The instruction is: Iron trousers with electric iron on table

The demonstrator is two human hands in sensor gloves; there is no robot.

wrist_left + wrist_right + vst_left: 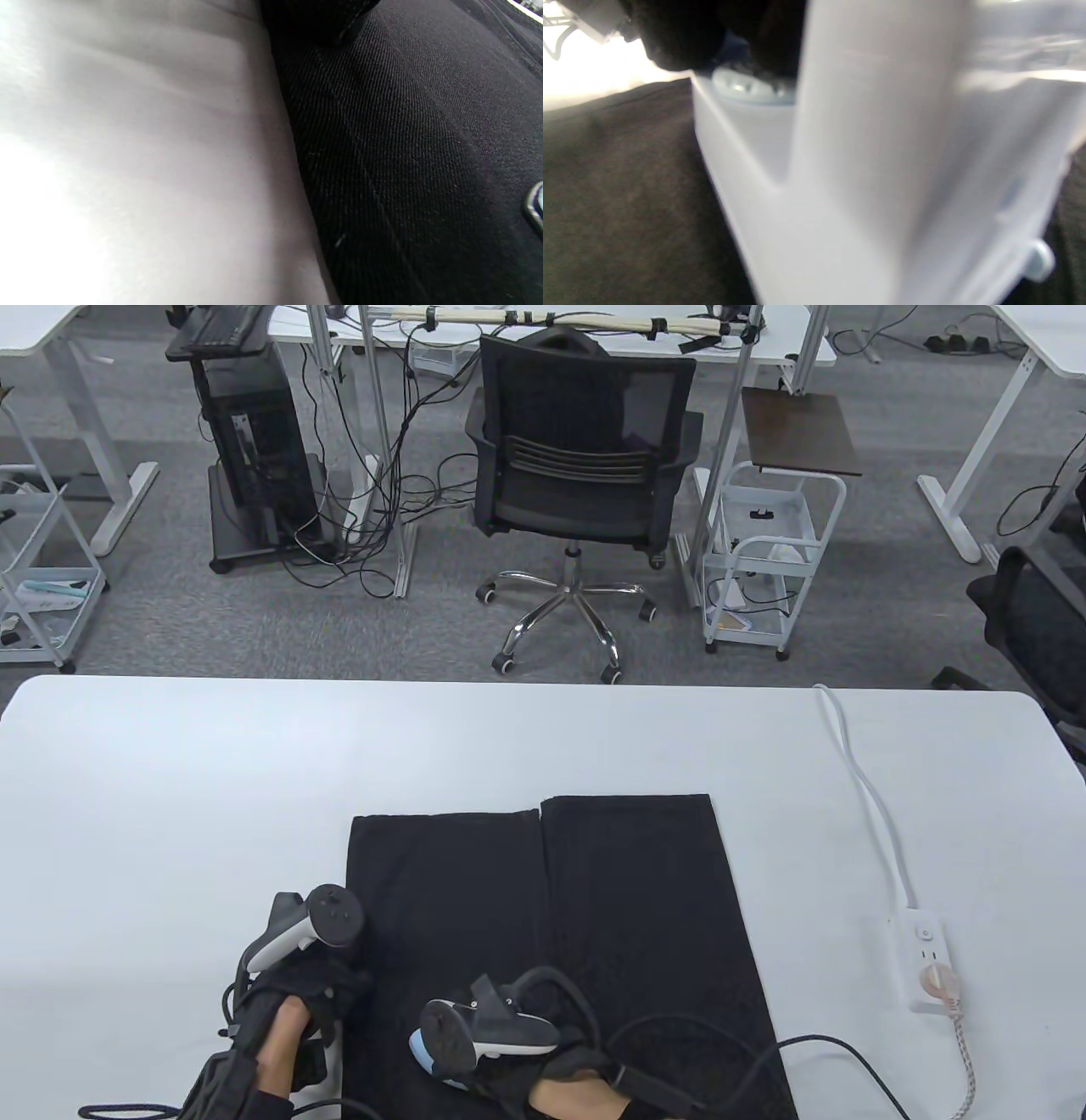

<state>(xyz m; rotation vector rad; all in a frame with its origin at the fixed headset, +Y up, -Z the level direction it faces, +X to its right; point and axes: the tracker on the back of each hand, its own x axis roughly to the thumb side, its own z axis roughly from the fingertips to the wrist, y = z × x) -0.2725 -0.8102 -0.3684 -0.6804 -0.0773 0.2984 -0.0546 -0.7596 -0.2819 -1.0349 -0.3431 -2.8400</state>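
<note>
Black trousers [594, 916] lie flat on the white table [170, 780], legs side by side and pointing away from me. My right hand [543, 1069] grips the handle of a white and pale blue electric iron [865, 169] that stands on the trousers near their near end. In the table view the iron is mostly hidden under the hand and its tracker. The gloved fingers [683, 34] curl over the handle above a round dial [746, 87]. My left hand [297, 1010] rests on the trousers' left edge [292, 140], palm down.
A white power strip [929, 954] lies to the right of the trousers, its white cable [865, 789] running to the far edge. A braided cord [963, 1069] is plugged into it. Black glove cables [747, 1060] trail over the near trousers. An office chair [577, 475] stands beyond the table.
</note>
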